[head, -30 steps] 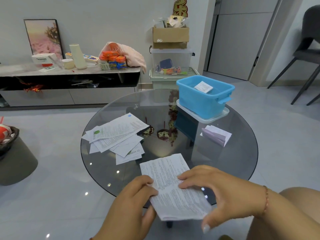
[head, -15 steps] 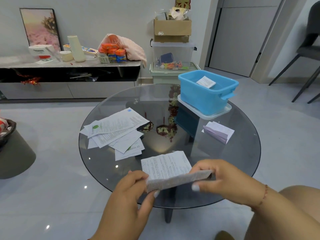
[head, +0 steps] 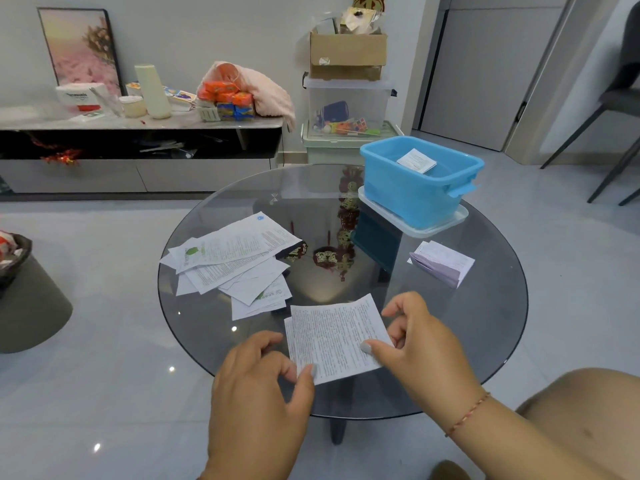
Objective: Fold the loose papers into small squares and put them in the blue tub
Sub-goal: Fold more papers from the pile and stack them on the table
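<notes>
At the table's near edge lies the folded paper (head: 334,337), pinched by left hand (head: 263,382) and right hand (head: 419,344). Best square its edges before creasing; blue tub (head: 415,195) waits far right.

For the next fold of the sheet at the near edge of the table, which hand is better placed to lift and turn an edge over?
Probably the right hand: its thumb already presses the folded sheet at the right edge. The left hand touches only the near corner, suited to steadying it.
</notes>
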A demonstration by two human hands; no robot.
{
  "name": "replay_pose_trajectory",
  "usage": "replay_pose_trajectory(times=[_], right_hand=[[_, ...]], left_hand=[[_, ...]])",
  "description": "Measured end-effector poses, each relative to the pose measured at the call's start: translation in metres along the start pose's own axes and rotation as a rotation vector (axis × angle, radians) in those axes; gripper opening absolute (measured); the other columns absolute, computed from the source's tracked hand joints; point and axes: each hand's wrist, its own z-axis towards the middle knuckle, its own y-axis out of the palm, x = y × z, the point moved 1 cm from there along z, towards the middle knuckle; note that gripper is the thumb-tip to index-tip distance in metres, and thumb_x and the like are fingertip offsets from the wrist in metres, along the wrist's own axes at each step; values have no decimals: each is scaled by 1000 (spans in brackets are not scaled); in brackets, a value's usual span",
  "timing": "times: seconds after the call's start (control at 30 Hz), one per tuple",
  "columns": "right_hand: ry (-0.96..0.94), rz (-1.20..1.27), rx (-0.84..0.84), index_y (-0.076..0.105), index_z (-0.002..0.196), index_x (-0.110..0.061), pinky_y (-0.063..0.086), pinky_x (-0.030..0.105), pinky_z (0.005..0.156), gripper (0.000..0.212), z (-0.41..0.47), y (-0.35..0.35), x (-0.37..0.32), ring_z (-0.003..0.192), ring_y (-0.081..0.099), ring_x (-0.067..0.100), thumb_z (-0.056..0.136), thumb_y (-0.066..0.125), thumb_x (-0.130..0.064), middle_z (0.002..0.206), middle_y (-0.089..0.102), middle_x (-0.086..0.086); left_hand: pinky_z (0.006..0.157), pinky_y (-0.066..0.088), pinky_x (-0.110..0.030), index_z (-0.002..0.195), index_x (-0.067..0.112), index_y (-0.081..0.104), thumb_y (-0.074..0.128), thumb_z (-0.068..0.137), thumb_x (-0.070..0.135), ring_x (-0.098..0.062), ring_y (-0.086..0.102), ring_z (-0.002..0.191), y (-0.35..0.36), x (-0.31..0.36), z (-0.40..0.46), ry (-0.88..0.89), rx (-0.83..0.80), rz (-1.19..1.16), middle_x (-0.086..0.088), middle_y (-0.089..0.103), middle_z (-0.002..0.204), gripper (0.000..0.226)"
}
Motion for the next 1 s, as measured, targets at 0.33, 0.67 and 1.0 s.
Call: replay_pose_trajectory(times=[0.33, 0.67, 1.0], right_hand=[[-104, -110, -14, 46, 90, -33, 33, 13, 51, 19, -1, 0, 3, 65, 43, 1, 86, 62, -42, 69, 41, -18], [-780, -340, 31, 71, 80, -31, 36, 32, 61, 22, -29, 5, -21, 71, 43, 17, 66, 53, -28, 76, 47, -6], [-854, -388, 25, 72, 91, -36, 34, 34, 64, 23, -26, 3, -12, 71, 44, 16, 72, 60, -34, 75, 49, -8]], left_hand=[[76, 31, -12, 71, 35, 51, 82, 67, 16, -4, 49, 95, -9, -6, 5, -11, -29, -124, 27, 50, 99, 37], [79, 34, -15, 71, 40, 69, 65, 66, 35, 7, 43, 101, -4, -11, 6, 93, -21, -138, 28, 51, 99, 9], [76, 32, -9, 74, 37, 73, 83, 66, 23, 6, 45, 99, -9, -8, 6, 61, -89, -102, 29, 54, 88, 19]])
